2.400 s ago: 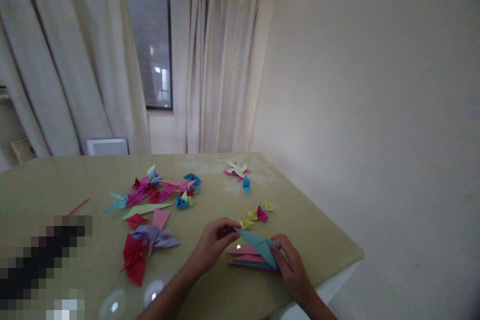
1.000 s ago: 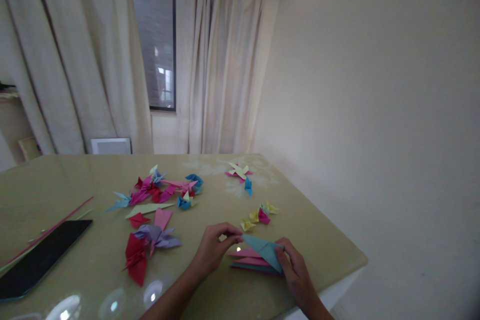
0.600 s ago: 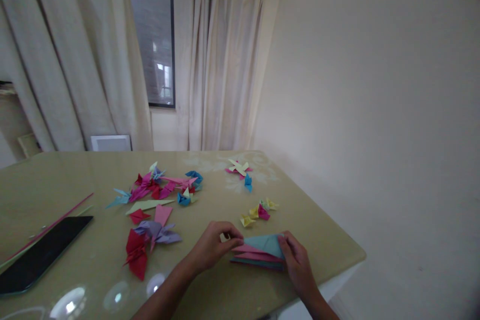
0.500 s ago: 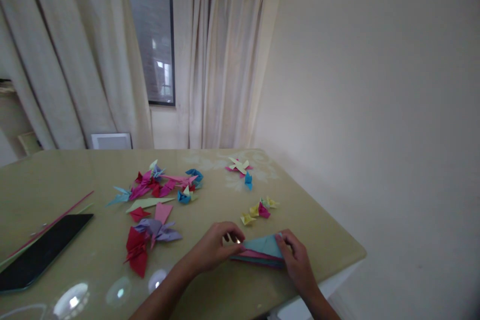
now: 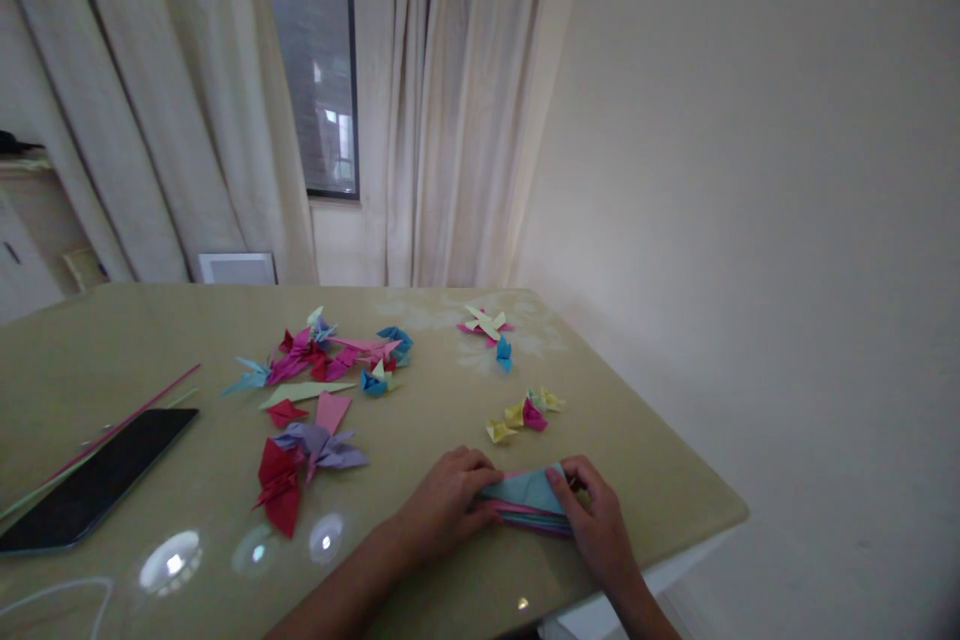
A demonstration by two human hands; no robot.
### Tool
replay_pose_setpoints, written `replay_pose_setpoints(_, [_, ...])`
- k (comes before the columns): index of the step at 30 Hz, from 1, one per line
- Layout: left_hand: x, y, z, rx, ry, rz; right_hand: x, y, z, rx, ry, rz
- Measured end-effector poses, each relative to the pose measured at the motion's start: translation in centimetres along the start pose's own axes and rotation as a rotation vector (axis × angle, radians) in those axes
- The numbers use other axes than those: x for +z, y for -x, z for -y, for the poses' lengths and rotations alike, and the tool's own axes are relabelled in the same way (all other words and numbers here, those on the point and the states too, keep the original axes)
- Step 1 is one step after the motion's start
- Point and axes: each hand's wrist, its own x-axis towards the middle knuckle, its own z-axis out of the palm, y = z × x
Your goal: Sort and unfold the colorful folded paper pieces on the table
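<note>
A folded teal paper (image 5: 525, 490) lies flat on a small stack of pink and coloured sheets (image 5: 529, 516) near the table's front right corner. My left hand (image 5: 448, 500) presses on the left end of the teal paper with curled fingers. My right hand (image 5: 596, 520) holds the paper's right end, thumb and fingers pinched on its edge. Both forearms reach in from the bottom of the view.
Small yellow and pink folded pieces (image 5: 523, 412) sit just beyond my hands. Red (image 5: 277, 492) and purple (image 5: 321, 446) paper figures lie to the left, a heap of coloured origami (image 5: 330, 362) farther back. A black tablet (image 5: 94, 480) rests at the left. The table edge (image 5: 697, 540) is close on the right.
The teal paper, earlier lifted and pointed between my hands, now lies flattened on the stack. Both hands have come down onto it. The view has shifted slightly.
</note>
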Motion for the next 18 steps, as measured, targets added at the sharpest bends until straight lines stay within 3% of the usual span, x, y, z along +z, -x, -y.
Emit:
replay_pose_setpoints(11, [0.37,0.0,0.15,-0.031,-0.01,0.032,-0.05,0.06,-0.41,0.039,-0.005,-0.086])
replay_pose_setpoints(18, [0.59,-0.09,0.01,0.031,-0.182,0.023,-0.03,0.15,-0.73,0.017,0.012,-0.106])
